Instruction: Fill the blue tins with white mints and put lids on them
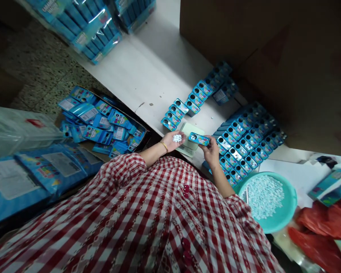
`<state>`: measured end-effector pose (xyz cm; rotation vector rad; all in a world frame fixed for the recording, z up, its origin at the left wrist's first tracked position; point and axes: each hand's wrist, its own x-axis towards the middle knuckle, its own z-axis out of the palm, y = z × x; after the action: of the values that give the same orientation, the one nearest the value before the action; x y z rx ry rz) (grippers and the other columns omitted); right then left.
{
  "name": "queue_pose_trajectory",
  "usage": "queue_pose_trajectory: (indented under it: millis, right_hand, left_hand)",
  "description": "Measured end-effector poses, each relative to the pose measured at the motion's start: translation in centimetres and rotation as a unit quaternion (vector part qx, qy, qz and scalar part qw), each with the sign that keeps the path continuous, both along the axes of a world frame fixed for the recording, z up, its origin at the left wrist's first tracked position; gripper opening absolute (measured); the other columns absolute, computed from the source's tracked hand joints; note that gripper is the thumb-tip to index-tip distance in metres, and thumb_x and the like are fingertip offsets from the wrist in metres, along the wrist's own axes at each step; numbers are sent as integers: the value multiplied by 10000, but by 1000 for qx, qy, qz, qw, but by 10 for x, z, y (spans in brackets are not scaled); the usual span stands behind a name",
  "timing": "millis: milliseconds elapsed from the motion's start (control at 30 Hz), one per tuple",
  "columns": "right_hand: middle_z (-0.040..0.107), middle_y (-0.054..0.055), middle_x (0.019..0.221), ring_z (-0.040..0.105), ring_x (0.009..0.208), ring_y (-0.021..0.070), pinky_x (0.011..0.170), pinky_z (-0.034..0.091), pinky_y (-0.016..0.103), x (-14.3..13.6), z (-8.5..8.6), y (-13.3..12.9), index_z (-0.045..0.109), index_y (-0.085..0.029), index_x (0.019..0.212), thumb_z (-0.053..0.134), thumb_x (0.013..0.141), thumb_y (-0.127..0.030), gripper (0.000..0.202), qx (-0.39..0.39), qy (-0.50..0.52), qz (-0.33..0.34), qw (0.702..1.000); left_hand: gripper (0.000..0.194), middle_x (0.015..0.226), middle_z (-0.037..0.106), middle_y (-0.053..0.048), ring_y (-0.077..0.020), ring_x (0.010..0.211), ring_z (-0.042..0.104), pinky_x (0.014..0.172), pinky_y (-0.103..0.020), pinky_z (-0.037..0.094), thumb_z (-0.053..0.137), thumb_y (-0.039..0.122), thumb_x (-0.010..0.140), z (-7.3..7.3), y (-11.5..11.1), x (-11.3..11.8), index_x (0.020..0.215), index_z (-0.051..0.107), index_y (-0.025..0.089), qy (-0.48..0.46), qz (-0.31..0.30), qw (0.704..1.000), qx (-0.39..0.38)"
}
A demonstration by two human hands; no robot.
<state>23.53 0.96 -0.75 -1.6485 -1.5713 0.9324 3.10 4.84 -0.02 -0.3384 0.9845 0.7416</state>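
Note:
White candies (176, 138) lie in the palm of my left hand (168, 141), whose fingers curl slightly upward. My right hand (211, 152) grips a small blue tin (200, 139) by its right end; a few white pieces show in the tin's round opening. Between and behind my hands is a pale green scale (193, 131), partly covered by the tin. A short row of blue tins (174, 113) stands just beyond my left hand. Many more upright tins (238, 146) are packed beside my right hand, several with white candies at their openings.
A turquoise basin (291, 204) of white candies sits at the right, near red plastic bags (326, 216). Large cardboard boxes (261, 45) wall the back right. At left are a box of blue packets (93, 121) and a translucent bin (19, 131). Wrapped packs (82, 30) stand at the back left.

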Motion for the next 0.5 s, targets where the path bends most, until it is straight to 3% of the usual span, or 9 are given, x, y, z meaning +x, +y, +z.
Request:
queue_pose_trajectory:
  millis: [133,200,300,367,433,500]
  right_hand:
    - [602,36,903,577,815,172,733,497,306,-19,-25,-1,511,-197,957,601,753,-392,296,-42,63,-40,996]
    - [609,52,957,584,861,176,774,497,317,-18,-20,-3,515,-194,1001,591,756,-367,310,-50,65,-13,997]
    - [577,83,1171,563,1043,189,886,472,345,1,-2,3,487,-208,1185,583,750,-301,455,-60,49,104,992]
    - [549,85,1241,532,1119,200,932,451,373,20,5,24,496,-223,1221,550,763,-273,464,-48,12,141,989]
    - [589,100,1150,567,1041,212,886,473,395,36,0,58,572,-197,1125,492,790,-260,350,-35,-57,94,993]
    - [611,136,1049,598,909,229,854,474,426,43,-18,99,615,-141,1023,527,750,-225,299,-75,-171,33,982]
  left_hand:
    - [256,620,620,-81,-123,571,605,520,-209,504,433,184,899,4,-14,-28,756,626,96,38,9,999,-30]
    - [259,614,617,-77,-119,566,603,507,-201,499,434,185,899,7,-18,-37,748,627,100,51,10,998,-35]
    - [288,608,615,-79,-114,550,597,499,-196,492,420,184,904,11,-19,-42,715,621,101,58,4,998,-33]
    - [308,604,614,-77,-109,532,589,495,-195,488,405,187,911,15,-17,-42,708,620,99,56,2,998,-26]
    - [318,601,613,-70,-104,517,581,486,-192,483,397,195,916,18,-13,-43,710,621,100,54,6,998,-19]
    - [330,600,613,-64,-101,513,581,479,-189,479,387,205,923,21,-11,-45,710,618,103,56,17,998,-15]
